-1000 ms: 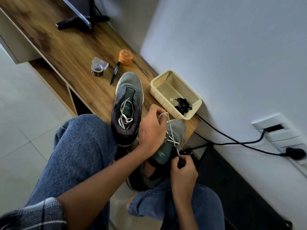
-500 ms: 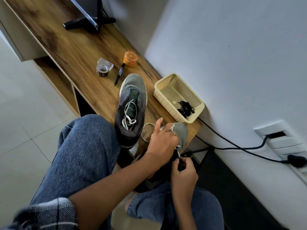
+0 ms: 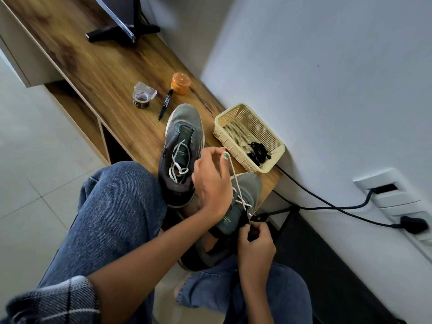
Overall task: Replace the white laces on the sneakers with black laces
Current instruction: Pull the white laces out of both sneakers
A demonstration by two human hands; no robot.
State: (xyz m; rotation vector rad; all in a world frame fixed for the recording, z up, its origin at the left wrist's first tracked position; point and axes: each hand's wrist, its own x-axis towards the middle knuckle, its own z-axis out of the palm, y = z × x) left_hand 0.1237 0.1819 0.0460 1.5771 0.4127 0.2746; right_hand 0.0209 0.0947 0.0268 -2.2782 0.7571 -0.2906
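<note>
While the left hand (image 3: 211, 181) is raised above the near sneaker (image 3: 236, 213), its forearm reaching in from the lower left, its fingertips pinch the white lace (image 3: 235, 181) and hold it taut. That lace runs in a straight slanted line from the pinch down to the sneaker's eyelets. Just below the sneaker's tongue, the right hand (image 3: 256, 242) is curled, its fingers gripping the shoe's collar or the lace end there; which of the two I cannot tell. The near sneaker lies partly on the person's lap, its long axis running from heel at the lap to toe resting on the table (image 3: 98, 73) edge, pointing away toward the wall. Beside it to the left, the second sneaker (image 3: 181, 150) sits on the table, toe pointing the same way, a loose white lace across its tongue. Beyond the near sneaker's toe stands a cream basket (image 3: 233, 113) holding the black laces (image 3: 258, 150).
</note>
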